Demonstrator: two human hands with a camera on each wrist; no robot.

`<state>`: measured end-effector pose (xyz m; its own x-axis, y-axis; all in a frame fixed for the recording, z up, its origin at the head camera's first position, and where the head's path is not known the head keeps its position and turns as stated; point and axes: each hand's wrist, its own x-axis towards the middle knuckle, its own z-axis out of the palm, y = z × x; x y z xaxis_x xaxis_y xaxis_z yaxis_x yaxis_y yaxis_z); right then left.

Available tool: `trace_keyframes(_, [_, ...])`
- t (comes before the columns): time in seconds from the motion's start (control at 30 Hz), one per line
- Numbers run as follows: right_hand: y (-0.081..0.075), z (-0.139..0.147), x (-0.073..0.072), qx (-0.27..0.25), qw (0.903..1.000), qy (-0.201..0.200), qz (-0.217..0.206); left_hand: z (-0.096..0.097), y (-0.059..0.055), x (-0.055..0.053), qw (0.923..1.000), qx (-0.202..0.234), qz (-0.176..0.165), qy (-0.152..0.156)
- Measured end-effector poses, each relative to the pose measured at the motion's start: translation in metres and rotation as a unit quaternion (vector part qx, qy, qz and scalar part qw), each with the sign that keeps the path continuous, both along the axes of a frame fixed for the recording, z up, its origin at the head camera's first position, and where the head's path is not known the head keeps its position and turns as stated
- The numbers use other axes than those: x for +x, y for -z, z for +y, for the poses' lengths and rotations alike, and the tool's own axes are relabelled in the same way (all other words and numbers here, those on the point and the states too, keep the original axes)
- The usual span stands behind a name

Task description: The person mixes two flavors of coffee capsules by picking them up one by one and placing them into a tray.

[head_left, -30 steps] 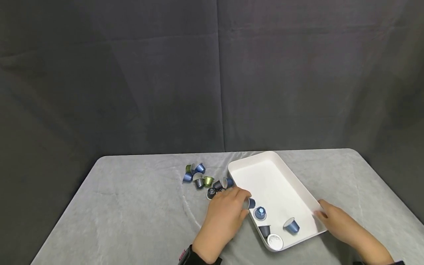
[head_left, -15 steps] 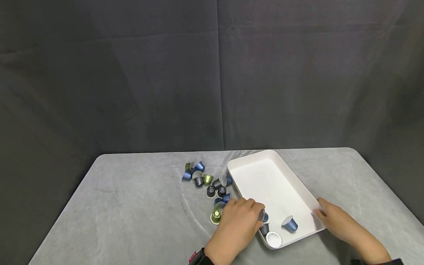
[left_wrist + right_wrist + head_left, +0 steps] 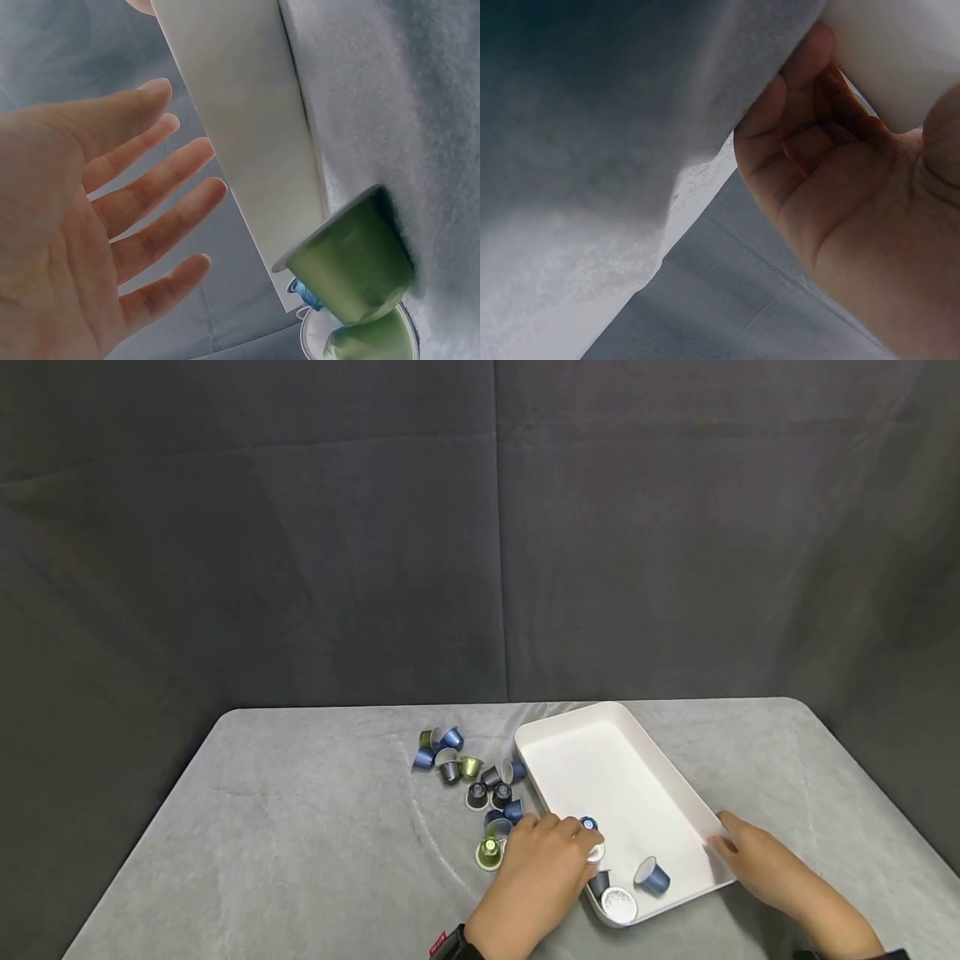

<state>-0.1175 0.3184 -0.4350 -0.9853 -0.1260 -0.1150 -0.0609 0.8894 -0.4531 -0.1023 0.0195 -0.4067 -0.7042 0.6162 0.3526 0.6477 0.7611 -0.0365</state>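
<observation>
My left hand (image 3: 536, 868) hovers over the near-left wall of a white tray (image 3: 607, 768). In the left wrist view its fingers (image 3: 165, 172) are spread and loosely bent, with nothing between them. Just past the fingertips, in the tray, lie a blue coffee capsule (image 3: 588, 822) and a white-lidded one (image 3: 595, 853), both partly hidden by the hand. A dark capsule (image 3: 599, 883), a lid-up capsule (image 3: 619, 906) and a tipped blue capsule (image 3: 652, 877) lie in the tray's near end. My right hand (image 3: 757, 860) grips the tray's right side, thumb over the rim.
Left of the tray, several loose capsules lie on the grey cloth-covered table (image 3: 300, 843), among them a green capsule (image 3: 490, 852), a dark capsule (image 3: 477, 795) and a blue capsule (image 3: 423, 758). A dark curtain (image 3: 375, 568) hangs behind the table.
My left hand has moved right and nearer me, carrying a blue capsule over the tray, and has let it go. The tipped blue capsule has shifted slightly left. My right hand keeps its hold.
</observation>
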Motion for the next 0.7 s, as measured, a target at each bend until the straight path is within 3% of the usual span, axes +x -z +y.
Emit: trace_keyframes(0.7, [0.001, -0.001, 0.001, -0.001, 0.9999, 0.001, 0.01, -0.013, -0.007, -0.002, 0.9993, 0.035, 0.014, -0.004])
